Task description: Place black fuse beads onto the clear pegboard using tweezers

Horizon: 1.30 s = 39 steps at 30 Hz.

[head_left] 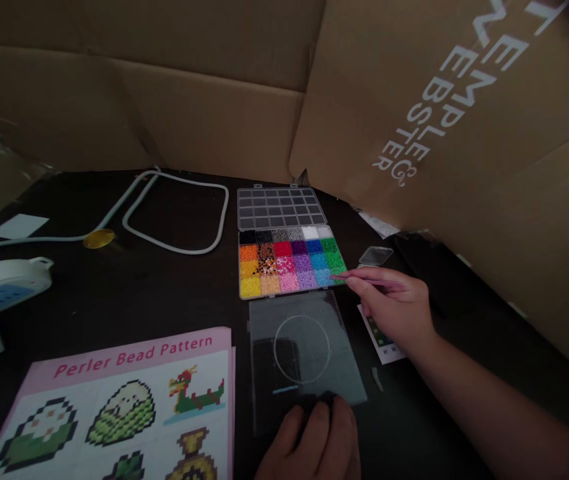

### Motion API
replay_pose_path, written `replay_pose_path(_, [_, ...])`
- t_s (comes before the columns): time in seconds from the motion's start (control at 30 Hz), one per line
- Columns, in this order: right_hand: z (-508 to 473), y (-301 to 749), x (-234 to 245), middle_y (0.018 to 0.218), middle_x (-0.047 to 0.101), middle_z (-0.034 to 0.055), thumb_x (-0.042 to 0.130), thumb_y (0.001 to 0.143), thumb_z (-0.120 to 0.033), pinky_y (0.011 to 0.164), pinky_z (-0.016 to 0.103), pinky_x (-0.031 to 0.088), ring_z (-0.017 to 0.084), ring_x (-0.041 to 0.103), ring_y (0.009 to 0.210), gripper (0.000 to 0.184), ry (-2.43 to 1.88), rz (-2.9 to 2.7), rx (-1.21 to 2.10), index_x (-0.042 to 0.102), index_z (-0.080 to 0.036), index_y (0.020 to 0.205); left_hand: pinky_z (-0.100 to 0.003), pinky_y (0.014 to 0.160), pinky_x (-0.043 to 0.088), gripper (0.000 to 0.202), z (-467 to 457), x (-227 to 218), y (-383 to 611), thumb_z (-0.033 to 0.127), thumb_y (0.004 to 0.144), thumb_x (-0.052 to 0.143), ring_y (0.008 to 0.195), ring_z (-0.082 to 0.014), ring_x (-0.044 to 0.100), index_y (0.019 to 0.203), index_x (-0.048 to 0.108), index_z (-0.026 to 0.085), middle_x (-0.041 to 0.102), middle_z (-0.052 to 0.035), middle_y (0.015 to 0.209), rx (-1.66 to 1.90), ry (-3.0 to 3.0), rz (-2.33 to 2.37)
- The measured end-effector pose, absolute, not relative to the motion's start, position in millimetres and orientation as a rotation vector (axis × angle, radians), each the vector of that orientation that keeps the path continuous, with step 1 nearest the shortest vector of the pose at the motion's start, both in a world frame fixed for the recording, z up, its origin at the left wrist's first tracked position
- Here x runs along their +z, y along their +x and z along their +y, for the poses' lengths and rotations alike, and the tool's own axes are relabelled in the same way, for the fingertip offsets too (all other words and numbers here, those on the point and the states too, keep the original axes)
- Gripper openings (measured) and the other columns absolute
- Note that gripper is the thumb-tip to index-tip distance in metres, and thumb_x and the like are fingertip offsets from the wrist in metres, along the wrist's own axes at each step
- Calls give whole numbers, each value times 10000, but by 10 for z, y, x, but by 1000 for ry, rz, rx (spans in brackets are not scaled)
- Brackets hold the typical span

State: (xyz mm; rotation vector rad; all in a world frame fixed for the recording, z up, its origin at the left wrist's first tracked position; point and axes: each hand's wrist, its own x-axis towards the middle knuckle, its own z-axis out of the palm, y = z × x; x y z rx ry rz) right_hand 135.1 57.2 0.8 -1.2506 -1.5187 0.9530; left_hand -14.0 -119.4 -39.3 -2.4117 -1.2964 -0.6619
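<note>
My right hand [397, 300] is closed around pink tweezers [381, 281]. Their tips are at the light blue beads [322, 276] near the right side of the bead box [239, 293]; whether a bead is between them is too small to tell. My left hand [317, 440] lies at the near edge of a clear pegboard [344, 373], fingers forward and slightly bent, with nothing seen in them. A short row of light blue beads [285, 389] sits on the board, below a ring outline [302, 349].
The box's clear lid [281, 208] is folded back. A pink pattern sheet [134, 353] lies front left. Beyond are a power strip [7, 287], a grey cable [174, 252] and a yellow disc [99, 239]. A card [381, 340] lies under my right hand. Cardboard walls [214, 113] enclose the table.
</note>
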Motion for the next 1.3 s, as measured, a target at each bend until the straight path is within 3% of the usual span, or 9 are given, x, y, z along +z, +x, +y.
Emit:
replay_pose_path(0.4, [579,1355,-29,706,740,33,774,761,-325,336,191,385,59,480,374,127,-1268,-1489,990,794,-218,825,-302,892,396,262,-1207,-396,-161,302,929,584,986,-176,556,1135,663,162,639,-63,1178,-579,-2438,-1262])
replay_pose_path(0.63, [574,1355,-20,653,710,17,773,767,-332,355,172,368,46,478,381,130,-1292,-1492,1016,800,-228,841,-283,890,412,223,-1201,-411,-148,246,932,558,974,-146,564,1101,688,182,645,-28,1181,-656,-2408,-1294])
replay_pose_path(1.3, [580,1357,-29,646,702,8,753,787,-305,362,177,365,39,472,381,108,-1249,-1530,999,803,-238,855,-302,884,420,234,-1207,-414,-153,259,936,552,996,-170,560,1107,680,166,638,-54,1193,-640,-2436,-1260])
